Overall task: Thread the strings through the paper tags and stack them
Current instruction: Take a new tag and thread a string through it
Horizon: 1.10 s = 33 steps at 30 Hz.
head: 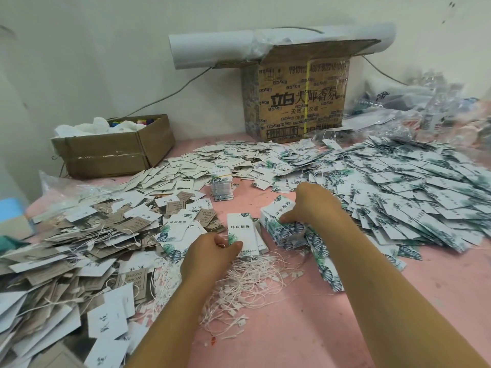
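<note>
Pink table [318,328]: left hand [210,251] pinches tag [243,229]; right hand [313,205] grips stack [284,231]; strings [252,282] at 6 o'clock, box [300,102] at 12.

Fingers of the right hand [316,205] lie partly hidden in the tag stack [280,208].

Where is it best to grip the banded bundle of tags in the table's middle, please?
Likely from above, across its narrow width: the banded bundle is a tall, tidy stack, its rubber band near the top, bare pink table on its right. Set the fingers on opposite edge faces, under the band.
</note>
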### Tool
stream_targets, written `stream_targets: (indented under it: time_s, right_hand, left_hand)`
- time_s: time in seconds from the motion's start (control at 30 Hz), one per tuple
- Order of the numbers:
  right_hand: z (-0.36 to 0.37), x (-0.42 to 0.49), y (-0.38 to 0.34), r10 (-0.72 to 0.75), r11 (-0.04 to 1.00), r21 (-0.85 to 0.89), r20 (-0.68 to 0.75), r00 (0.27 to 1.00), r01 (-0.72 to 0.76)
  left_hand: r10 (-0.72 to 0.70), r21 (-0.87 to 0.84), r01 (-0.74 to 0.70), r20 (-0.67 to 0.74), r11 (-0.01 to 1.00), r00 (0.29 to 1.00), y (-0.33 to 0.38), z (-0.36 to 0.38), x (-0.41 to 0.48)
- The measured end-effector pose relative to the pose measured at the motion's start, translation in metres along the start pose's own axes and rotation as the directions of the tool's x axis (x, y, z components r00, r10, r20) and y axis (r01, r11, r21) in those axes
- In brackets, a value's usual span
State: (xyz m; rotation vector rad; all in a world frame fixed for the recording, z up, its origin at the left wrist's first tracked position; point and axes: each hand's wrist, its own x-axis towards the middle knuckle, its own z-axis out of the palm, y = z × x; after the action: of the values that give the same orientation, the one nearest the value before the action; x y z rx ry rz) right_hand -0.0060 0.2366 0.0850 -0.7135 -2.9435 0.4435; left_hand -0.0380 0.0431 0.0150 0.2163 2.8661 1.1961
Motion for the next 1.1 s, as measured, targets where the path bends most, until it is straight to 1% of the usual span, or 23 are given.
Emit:
stream_targets:
  time_s: [0.1,0.2,0.27,0.4,0.53,0.6,0.67,0.77,0.9,1.0,1.1]
  right_hand:
    - [0.001,0.001,0.001,0.002,0.999,0.039,-0.012,1.000,-0.001]
    - [0.000,0.005,0.005,-0.004,0.991,0.136,-0.015,1.000,0.006]
    - [-0.002,0.008,0.008,-0.001,0.980,0.197,-0.029,1.000,0.007]
    - [0.000,0.012,0.014,0.015,0.969,0.247,-0.022,1.000,-0.009]
    - [0.003,0.013,0.016,0.017,0.971,0.239,-0.029,0.999,-0.009]
    - [0.004,0.012,0.016,0.022,0.976,0.217,-0.041,0.999,-0.012]
    - [0.004,0.010,0.016,0.019,0.982,0.189,-0.061,0.998,-0.007]
    - [0.000,0.009,0.014,0.003,0.983,0.181,-0.076,0.997,0.011]
    - [-0.009,0.010,0.011,-0.020,0.975,0.218,-0.075,0.997,0.035]
    - [-0.011,0.008,0.010,-0.021,0.976,0.213,-0.092,0.996,0.040]
    - [-0.012,0.006,0.010,-0.003,0.978,0.209,-0.080,0.997,0.020]
  left_hand:
    - [0.002,-0.095,0.001,0.029,0.996,1.000,-0.001,-0.002,0.002]
    - [0.001,-0.149,0.007,0.049,0.989,0.999,-0.004,-0.003,0.003]
    - [-0.004,-0.138,0.009,0.042,0.990,0.999,-0.006,-0.003,0.003]
    - [0.022,-0.114,-0.023,-0.009,0.993,1.000,-0.008,-0.002,0.002]
    - [0.064,-0.123,-0.069,-0.042,0.990,0.997,-0.009,-0.002,0.002]
    - [0.080,-0.157,-0.084,-0.031,0.984,0.996,-0.008,-0.003,0.001]
    - [0.088,-0.259,-0.084,0.004,0.962,0.996,-0.006,-0.004,0.000]
    - [0.070,-0.431,-0.041,0.052,0.901,0.996,-0.003,-0.010,-0.001]
    - [0.051,-0.557,0.015,0.103,0.831,0.993,0.001,-0.015,-0.002]
    - [0.072,-0.561,-0.004,0.100,0.828,0.992,0.004,-0.014,-0.004]
    - [0.104,-0.545,-0.039,0.089,0.837,0.991,0.004,-0.011,-0.005]
